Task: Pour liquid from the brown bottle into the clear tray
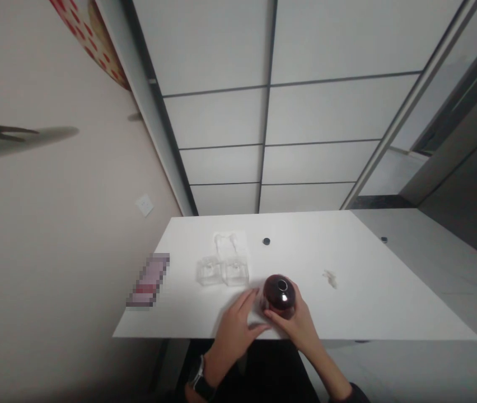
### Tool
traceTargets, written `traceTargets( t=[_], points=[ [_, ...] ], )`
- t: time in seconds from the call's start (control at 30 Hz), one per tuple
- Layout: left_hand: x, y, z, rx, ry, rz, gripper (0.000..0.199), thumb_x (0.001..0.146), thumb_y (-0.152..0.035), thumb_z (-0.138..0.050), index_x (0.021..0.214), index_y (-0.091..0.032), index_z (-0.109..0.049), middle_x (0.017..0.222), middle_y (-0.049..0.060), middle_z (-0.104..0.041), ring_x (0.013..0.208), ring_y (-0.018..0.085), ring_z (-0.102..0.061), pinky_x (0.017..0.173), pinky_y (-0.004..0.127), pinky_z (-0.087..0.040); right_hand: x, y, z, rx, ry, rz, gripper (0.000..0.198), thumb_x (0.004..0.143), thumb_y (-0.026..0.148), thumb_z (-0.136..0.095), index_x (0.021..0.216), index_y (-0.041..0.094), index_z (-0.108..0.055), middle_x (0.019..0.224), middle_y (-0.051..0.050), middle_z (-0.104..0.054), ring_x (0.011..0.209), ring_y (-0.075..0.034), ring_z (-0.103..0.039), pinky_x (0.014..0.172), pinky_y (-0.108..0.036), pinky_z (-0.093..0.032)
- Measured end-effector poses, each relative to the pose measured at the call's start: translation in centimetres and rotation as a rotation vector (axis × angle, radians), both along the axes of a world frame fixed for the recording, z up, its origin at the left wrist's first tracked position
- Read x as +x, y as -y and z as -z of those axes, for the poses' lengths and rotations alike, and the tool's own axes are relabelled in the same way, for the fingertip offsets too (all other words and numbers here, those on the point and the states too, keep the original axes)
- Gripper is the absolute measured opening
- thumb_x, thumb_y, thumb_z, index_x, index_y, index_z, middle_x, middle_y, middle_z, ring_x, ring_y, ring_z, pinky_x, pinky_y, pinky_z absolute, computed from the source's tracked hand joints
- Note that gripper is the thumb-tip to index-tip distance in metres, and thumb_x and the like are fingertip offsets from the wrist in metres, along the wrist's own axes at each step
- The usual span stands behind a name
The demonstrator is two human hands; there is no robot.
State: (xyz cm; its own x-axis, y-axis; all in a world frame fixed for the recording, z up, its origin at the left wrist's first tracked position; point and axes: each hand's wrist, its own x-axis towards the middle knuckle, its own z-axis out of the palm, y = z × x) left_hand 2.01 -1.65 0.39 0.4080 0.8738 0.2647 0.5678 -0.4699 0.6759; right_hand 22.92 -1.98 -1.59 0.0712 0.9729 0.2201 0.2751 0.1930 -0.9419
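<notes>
One dark-red rounded container, near white table's front edge, held in right hand; one left hand, thumb spread wide, beside it; two clear boxes; one black disc.

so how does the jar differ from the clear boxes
The jar is dark red and round; the clear boxes are see-through and squarish. The right hand grips the jar, while no hand holds the clear boxes. Both are near the left hand.
</notes>
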Motion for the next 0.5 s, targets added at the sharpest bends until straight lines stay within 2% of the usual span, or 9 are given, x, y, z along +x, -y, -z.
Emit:
traceTargets(
  t=[0.1, 0.17, 0.23, 0.33, 0.43, 0.5],
  points=[
    [-5.2, -1.9, -0.4, 0.216, -0.034, -0.241, 0.06, 0.098, -0.029, -0.072, 0.153, -0.029, -0.048, 0.148, 0.013, -0.063, 0.14, 0.033, -0.06, 0.119, 0.057, -0.05, 0.1, 0.1, 0.2, 0.0, 0.009, 0.076, 0.078, 0.077, 0.048, -0.086, 0.142, 0.019, -0.054, 0.137, -0.017, -0.069, 0.127, -0.035, -0.068, 0.112, -0.054, -0.054],
    [-8.6, -4.0, -0.8, 0.289, -0.045, -0.401, 0.077, 0.093, -0.035, -0.078, 0.158, -0.023, -0.039, 0.159, 0.019, -0.049, 0.152, 0.039, -0.046, 0.124, 0.064, -0.041, 0.2, 0.2, 0.5, 0.013, 0.005, 0.134, 0.078, 0.074, 0.049, -0.087, 0.14, 0.019, -0.056, 0.132, -0.016, -0.071, 0.123, -0.035, -0.07, 0.109, -0.053, -0.055],
    [-11.0, -6.2, -1.0, 0.237, -0.048, -0.426, 0.094, 0.085, -0.035, -0.084, 0.162, -0.019, -0.03, 0.167, 0.024, -0.037, 0.158, 0.043, -0.035, 0.127, 0.067, -0.033, 0.1, 0.3, 0.7, 0.02, 0.0, 0.157, 0.078, 0.072, 0.05, -0.087, 0.138, 0.019, -0.057, 0.129, -0.015, -0.072, 0.12, -0.035, -0.071, 0.106, -0.051, -0.057],
    [-12.2, -8.3, -1.2, 0.052, -0.018, -0.323, 0.107, 0.078, -0.03, -0.086, 0.164, -0.02, -0.023, 0.173, 0.023, -0.029, 0.162, 0.041, -0.028, 0.131, 0.063, -0.027, 0.1, 0.3, 0.9, 0.019, -0.004, 0.164, 0.078, 0.073, 0.05, -0.087, 0.138, 0.019, -0.057, 0.128, -0.015, -0.073, 0.117, -0.034, -0.072, 0.104, -0.05, -0.058],
    [-12.1, -8.6, -1.3, -0.153, 0.048, -0.23, 0.1, 0.08, -0.027, -0.081, 0.163, -0.02, -0.026, 0.165, 0.022, -0.044, 0.156, 0.037, -0.042, 0.13, 0.06, -0.032, 0.2, 0.3, 0.9, 0.014, -0.01, 0.155, 0.076, 0.074, 0.051, -0.087, 0.136, 0.019, -0.058, 0.126, -0.014, -0.074, 0.115, -0.033, -0.073, 0.102, -0.049, -0.059],
    [-12.0, -7.9, -1.3, -0.221, 0.085, -0.261, 0.089, 0.081, -0.027, -0.079, 0.159, -0.02, -0.035, 0.155, 0.019, -0.058, 0.148, 0.036, -0.053, 0.127, 0.059, -0.037, 0.5, 0.4, 0.8, 0.015, -0.012, 0.153, 0.073, 0.075, 0.052, -0.086, 0.135, 0.019, -0.06, 0.124, -0.014, -0.074, 0.114, -0.033, -0.073, 0.101, -0.048, -0.06]
  ],
)
